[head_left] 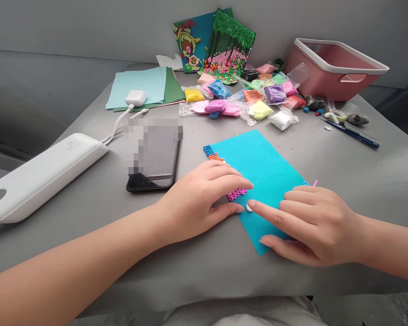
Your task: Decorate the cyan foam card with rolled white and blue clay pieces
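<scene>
Blue card [258,167] lies flat on the counter [343,163], right of the phone [154,174]. Left hand [199,199], fingers together, presses its beaded left edge. Right hand [313,226], index extended, touches a white pellet [249,207] on the card.

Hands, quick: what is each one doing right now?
Left hand: open, flat on the turquoise card, gripping nothing.
Right hand: holds nothing; forefinger touches a small white clay piece.
</scene>
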Demonstrator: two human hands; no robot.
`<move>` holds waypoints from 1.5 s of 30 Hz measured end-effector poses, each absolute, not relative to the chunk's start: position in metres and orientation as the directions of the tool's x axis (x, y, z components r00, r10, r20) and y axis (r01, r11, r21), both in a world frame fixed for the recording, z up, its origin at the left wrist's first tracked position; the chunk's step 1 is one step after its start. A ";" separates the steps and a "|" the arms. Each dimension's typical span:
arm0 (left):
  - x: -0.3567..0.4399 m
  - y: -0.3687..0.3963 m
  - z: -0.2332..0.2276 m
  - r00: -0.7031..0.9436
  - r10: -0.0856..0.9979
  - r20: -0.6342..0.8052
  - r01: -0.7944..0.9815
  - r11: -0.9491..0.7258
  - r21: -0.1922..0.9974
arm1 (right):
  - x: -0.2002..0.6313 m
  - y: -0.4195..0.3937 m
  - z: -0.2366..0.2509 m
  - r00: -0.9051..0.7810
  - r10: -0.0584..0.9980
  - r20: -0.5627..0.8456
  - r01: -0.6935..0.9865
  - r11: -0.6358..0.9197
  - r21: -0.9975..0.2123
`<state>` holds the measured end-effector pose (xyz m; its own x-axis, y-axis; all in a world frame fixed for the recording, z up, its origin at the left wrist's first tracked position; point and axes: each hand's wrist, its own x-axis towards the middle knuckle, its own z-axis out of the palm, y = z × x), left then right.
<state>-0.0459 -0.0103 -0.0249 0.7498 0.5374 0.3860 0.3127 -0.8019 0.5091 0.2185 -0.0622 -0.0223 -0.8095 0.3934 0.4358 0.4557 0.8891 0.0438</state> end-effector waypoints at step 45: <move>-0.031 -0.027 -0.009 0.533 0.841 0.095 0.188 -0.227 0.955 | 0.183 -0.042 -0.003 -0.340 0.903 0.265 0.068 0.304 -0.950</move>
<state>-0.0312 -0.0265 -0.0094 0.5326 0.8410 0.0952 0.1882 -0.2273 0.9555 0.1834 -0.0417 -0.0034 -0.3397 0.9025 0.2647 0.0675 0.3041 -0.9502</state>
